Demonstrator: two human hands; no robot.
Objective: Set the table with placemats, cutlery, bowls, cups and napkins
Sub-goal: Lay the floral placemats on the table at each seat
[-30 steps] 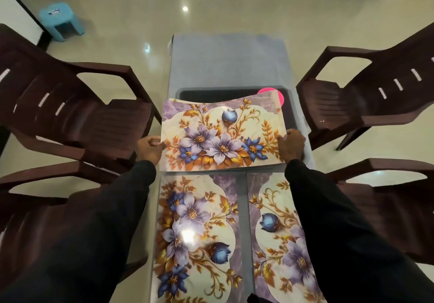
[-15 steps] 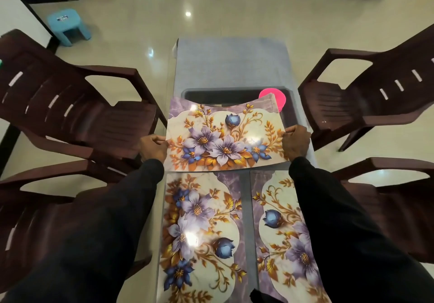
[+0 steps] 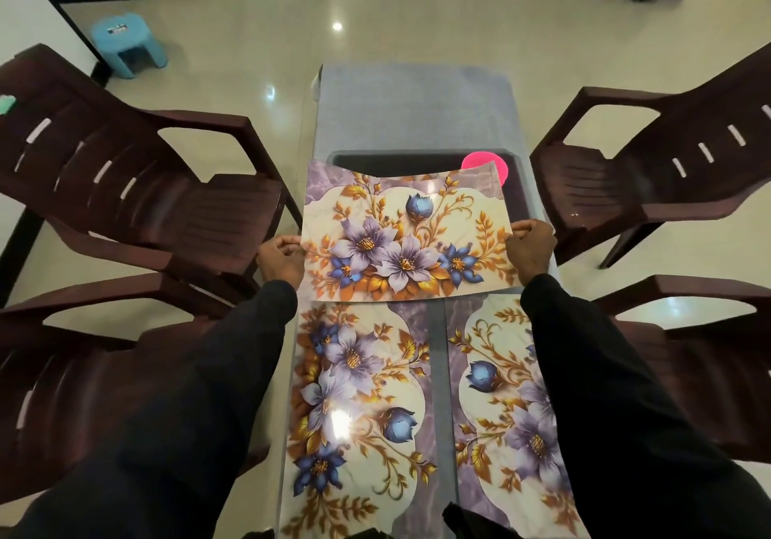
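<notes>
- Held placemat (image 3: 409,238): glossy floral sheet at the centre of view, long axis across the worktop (image 3: 417,108), gripped at both short edges.
- Left hand (image 3: 280,261) is at the mat's 9 o'clock, fingers (image 3: 288,242) clamped on the edge. Right hand (image 3: 533,246) is at 3 o'clock, fingers (image 3: 525,227) curled round the opposite edge.
- The mat's far edge sits over the dark tray (image 3: 417,159) at 12 o'clock and hides part of a pink round item (image 3: 488,159) at 1 o'clock. I cannot tell whether that item is a bowl or a cup.
- The near edge overlaps the far ends of two mats lying flat at 6 o'clock: the left laid placemat (image 3: 359,392) and the right laid placemat (image 3: 500,413), side by side with a narrow strip of worktop between them.
- Judged stage: early — placemats are going down, and no cutlery, cups or napkins show on the mats.
- Risk 1: if lowered where it hangs, the sheet lands on the tray rim, not flat on the worktop. It would rock and cover the pink item.
- Risk 2: the near edge dragging across the laid mats could skew them — the glossy faces look slippery.
- Risk 3: the sheet bows slightly between the hands, so an uneven release could let one end slide off the worktop's side toward a brown chair (image 3: 651,188).
</notes>
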